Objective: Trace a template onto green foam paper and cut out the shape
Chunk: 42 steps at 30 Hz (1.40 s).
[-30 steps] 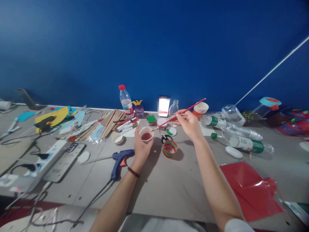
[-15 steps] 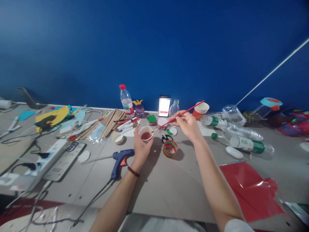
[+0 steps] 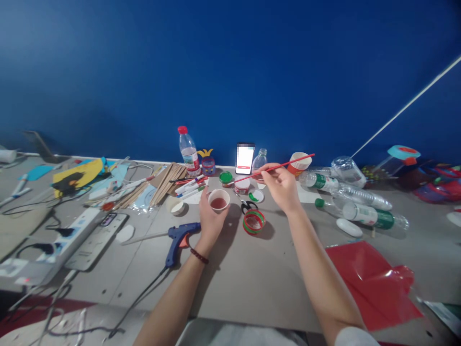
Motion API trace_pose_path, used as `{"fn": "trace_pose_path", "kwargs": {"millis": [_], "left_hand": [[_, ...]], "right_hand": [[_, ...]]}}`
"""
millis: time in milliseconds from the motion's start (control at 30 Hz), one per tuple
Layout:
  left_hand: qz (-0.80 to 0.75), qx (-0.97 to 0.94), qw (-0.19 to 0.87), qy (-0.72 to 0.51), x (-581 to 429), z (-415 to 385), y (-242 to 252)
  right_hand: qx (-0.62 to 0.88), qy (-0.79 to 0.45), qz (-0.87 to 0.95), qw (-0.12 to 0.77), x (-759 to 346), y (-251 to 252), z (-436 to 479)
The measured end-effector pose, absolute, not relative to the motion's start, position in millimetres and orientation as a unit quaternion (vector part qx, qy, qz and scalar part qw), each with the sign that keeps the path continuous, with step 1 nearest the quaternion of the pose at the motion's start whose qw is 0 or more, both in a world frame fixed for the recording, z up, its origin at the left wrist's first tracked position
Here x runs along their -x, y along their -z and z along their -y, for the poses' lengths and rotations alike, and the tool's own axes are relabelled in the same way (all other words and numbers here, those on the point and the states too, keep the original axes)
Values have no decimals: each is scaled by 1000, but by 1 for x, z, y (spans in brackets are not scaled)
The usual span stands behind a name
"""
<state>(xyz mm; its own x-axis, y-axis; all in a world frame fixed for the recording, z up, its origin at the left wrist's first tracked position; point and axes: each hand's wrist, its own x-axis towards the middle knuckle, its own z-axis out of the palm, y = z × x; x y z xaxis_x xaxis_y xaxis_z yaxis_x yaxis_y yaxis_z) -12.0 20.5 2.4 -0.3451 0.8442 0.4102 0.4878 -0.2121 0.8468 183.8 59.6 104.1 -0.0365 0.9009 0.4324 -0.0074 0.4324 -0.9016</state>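
Observation:
My left hand [image 3: 212, 216] is wrapped around a paper cup [image 3: 218, 193] holding reddish-brown liquid. In my right hand [image 3: 279, 185] a red paintbrush [image 3: 252, 180] is pinched, lying nearly level, its tip pointing left toward the green paint jar [image 3: 225, 179]. Whether the tip touches that jar I cannot tell. Beside it stands a white-topped jar [image 3: 242, 184], partly behind the brush. A lid smeared with green paint [image 3: 256, 196] and black scissors [image 3: 249, 206] lie in front. Nearer to me sits a small clear bowl banded in red and green [image 3: 254, 222].
A blue glue gun [image 3: 179, 235] with its cord lies left of my left hand. A phone [image 3: 245, 158] stands against the wall. Plastic bottles [image 3: 363, 214] and red film [image 3: 374, 283] lie to the right; wooden sticks [image 3: 169, 180] and a power strip [image 3: 72, 240] are leftward.
My right hand has swung the brush to a flatter angle, lifting its tip away from the cup rim and toward the jars. My left hand stays with the cup in nearly the same place.

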Motion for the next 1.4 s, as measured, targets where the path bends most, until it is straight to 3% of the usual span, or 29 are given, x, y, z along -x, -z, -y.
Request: {"fn": "trace_pose_path", "kwargs": {"millis": [300, 600, 700, 1033, 1400], "left_hand": [[-619, -538, 151, -552, 18, -25, -4], [-621, -529, 148, -560, 19, -25, -3], [-643, -528, 119, -542, 20, -24, -4], [-615, -531, 163, -560, 20, -21, -7], [-613, -527, 146, -570, 22, -26, -4]], "right_hand": [[339, -233, 751, 516, -168, -112, -41], [350, -183, 787, 474, -170, -113, -32], [344, -121, 833, 416, -158, -100, -26], [308, 130, 929, 158, -112, -64, -9], [307, 150, 933, 116, -105, -63, -26]]}}
